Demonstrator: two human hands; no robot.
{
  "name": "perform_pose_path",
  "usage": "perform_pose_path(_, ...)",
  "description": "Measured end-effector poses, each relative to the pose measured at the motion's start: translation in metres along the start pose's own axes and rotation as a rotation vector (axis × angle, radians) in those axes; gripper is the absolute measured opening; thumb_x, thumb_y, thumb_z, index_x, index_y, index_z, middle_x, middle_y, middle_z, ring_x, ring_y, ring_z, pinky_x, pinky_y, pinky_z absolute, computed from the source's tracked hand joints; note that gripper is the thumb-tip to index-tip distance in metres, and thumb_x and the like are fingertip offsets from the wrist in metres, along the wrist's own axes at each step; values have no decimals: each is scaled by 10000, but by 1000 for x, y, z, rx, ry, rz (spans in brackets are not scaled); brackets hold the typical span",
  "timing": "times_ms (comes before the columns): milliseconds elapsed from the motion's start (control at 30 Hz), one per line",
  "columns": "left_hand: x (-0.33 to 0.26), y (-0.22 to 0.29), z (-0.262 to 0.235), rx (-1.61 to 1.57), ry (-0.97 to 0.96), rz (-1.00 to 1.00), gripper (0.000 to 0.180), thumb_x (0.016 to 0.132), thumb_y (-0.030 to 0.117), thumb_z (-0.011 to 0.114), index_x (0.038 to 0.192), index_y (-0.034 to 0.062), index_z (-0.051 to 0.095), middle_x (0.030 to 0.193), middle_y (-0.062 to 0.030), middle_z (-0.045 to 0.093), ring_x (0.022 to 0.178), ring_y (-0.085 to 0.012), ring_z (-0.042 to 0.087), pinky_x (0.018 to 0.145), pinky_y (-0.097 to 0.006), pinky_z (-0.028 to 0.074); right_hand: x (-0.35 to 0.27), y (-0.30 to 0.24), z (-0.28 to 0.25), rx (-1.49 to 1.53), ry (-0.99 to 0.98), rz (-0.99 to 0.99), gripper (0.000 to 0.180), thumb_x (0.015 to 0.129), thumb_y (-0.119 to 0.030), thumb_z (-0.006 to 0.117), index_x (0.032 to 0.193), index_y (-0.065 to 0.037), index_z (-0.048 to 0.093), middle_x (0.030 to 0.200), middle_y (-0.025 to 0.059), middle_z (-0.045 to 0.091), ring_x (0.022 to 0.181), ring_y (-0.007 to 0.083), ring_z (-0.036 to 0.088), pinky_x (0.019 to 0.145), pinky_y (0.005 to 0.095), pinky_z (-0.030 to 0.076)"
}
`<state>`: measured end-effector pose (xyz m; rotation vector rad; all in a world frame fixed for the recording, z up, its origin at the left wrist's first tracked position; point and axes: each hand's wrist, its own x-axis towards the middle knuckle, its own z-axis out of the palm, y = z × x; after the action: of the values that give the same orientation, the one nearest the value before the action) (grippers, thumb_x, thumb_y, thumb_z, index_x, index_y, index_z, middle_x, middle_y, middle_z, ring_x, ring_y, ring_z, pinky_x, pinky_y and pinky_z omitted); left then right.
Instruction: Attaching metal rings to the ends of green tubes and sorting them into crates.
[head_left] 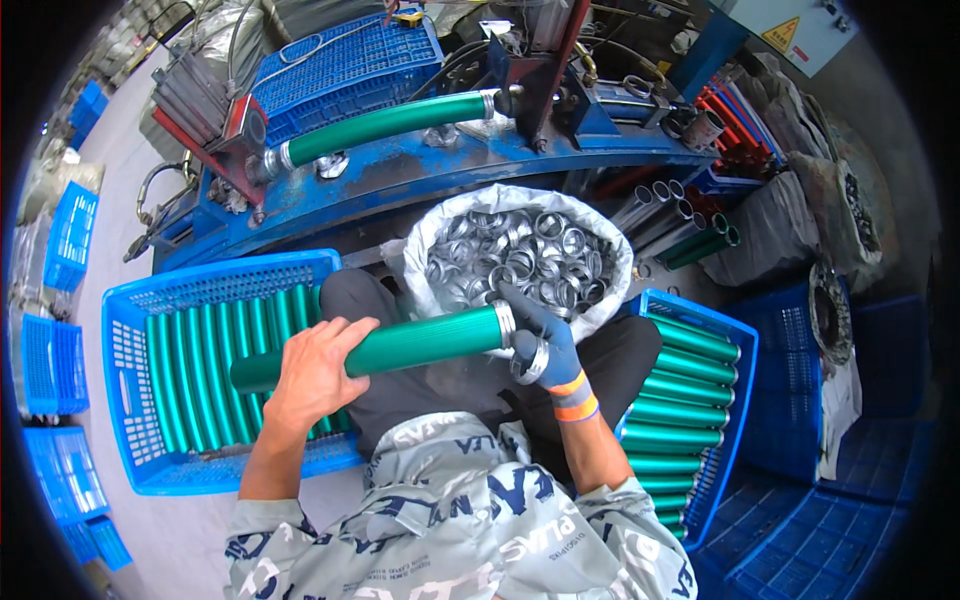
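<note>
Across my lap lies a green tube (425,340), held level between my two hands. My bare left hand (318,372) wraps round it toward its left end, which has no ring on it. A silver metal ring (505,322) sits on the tube's right end, and the gloved fingers of my right hand (548,345) grip there. A second loose metal ring (530,362) hangs at the fingers of that same hand. Just beyond the tube stands a white sack (425,235) full of loose metal rings (530,250).
A blue crate (125,400) of green tubes stands left; another blue crate (735,430) holds ringed tubes on the right. Ahead, a blue machine bench (400,180) carries a green tube (390,122) clamped between two ends. Metal pipes (655,215) lean right of the sack.
</note>
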<state>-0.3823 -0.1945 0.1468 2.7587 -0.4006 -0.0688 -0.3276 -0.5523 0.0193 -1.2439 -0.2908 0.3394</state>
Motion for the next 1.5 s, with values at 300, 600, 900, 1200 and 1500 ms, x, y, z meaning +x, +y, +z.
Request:
perform_pose_path(300,0,0,22,-54,68,-83,653,718,89,851,1361,89,737,1109,-94,756,1038,-290,750,900,-426,596,9,-9,2,84,110,112,614,1125,-114,699,1671,75,492,1507,153,686,1309,217,689,1079,334,580)
perform_pose_path(600,-13,-15,46,-1436,572,-316,527,1040,276,786,1465,12,622,1426,-197,723,1323,-317,706,1189,-497,532,3,21,-12,567,249,332,432,1079,-335,799,1359,-14,727,1352,133,782,1281,304,764,989,432,658)
perform_pose_path(900,-15,-5,80,-2024,679,-380,511,1133,434,713,1483,67,643,1509,-203,700,1387,-324,706,1193,-526,602,-2,3,9,203,161,148,656,931,-116,938,1500,35,649,1413,121,746,1285,202,721,1139,382,579)
perform_pose_path(1200,-14,0,86,-1909,678,-412,414,1140,391,706,1433,99,709,1503,-176,714,1355,-305,724,1126,-516,634,6,-4,24,343,82,-99,902,975,-77,819,1743,51,364,1622,156,607,1446,234,623,1251,401,475)
perform_pose_path(1500,-16,1,93,-1916,688,-420,363,1119,324,742,1412,112,707,1487,-171,724,1321,-299,744,1034,-497,683,0,-4,26,245,30,-37,817,1049,-120,737,1750,66,362,1620,123,609,1430,180,598,1233,355,457)
